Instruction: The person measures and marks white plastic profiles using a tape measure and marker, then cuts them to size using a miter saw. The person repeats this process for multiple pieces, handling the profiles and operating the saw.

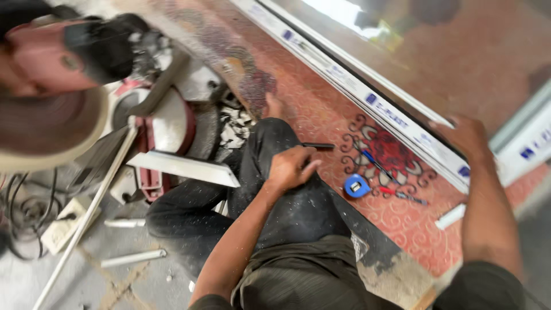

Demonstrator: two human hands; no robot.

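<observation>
I sit on the floor with my legs in dark, dust-speckled trousers (287, 212). My left hand (290, 167) rests on my raised knee, its fingers closed on a black marker (319, 146) that points right. My right hand (468, 136) reaches out to the long white window frame profile (356, 86) that lies diagonally across the red patterned carpet (321, 109), and its fingers curl over the frame's edge. Glass in the frame reflects light at the top.
A blue tape measure (357, 186), a blue pen (376, 163), a red-handled screwdriver (402, 195) and a short white offcut (450, 216) lie on the carpet between my arms. At left are a mitre saw (158, 123), a cut white profile (183, 167), loose white bars (132, 258), a power strip (63, 225) and a person in a brimmed hat (46, 120).
</observation>
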